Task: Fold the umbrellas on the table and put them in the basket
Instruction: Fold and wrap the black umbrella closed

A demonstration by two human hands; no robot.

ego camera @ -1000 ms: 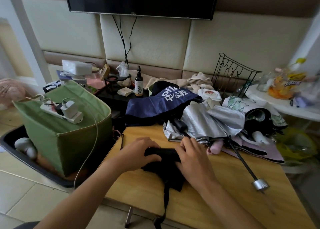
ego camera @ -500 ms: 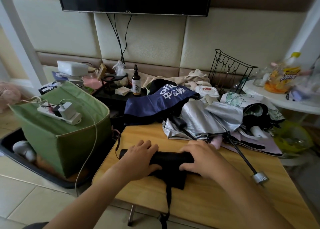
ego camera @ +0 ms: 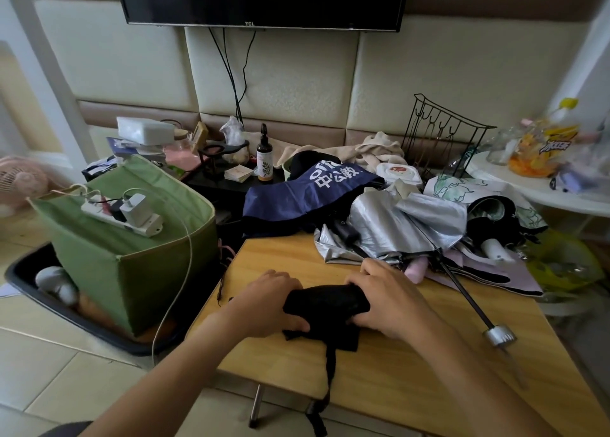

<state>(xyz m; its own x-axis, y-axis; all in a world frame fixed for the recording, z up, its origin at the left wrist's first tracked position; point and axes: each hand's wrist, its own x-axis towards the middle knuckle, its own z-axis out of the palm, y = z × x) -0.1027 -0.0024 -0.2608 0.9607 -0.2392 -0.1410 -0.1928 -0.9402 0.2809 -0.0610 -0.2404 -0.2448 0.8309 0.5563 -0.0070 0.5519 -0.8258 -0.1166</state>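
A black folded umbrella (ego camera: 326,303) lies rolled on the wooden table (ego camera: 412,354), its strap hanging over the front edge. My left hand (ego camera: 264,301) grips its left end and my right hand (ego camera: 389,301) grips its right end. Behind lie a silver umbrella (ego camera: 406,225) with its shaft and metal tip (ego camera: 498,336) stretched out to the right, a navy umbrella (ego camera: 307,192) with white lettering, and a white patterned umbrella (ego camera: 478,192). The green fabric basket (ego camera: 132,271) stands on the floor to the left.
A white power strip with a charger (ego camera: 125,214) lies across the basket's opening, its cable hanging down. The basket sits in a black tray (ego camera: 82,321). A black wire rack (ego camera: 442,139), a brown bottle (ego camera: 265,159) and clutter crowd the back. A white round table (ego camera: 541,185) stands at right.
My hands have drawn closer together on the black umbrella, which now looks shorter and more tightly bunched. The pile of other umbrellas has not moved.
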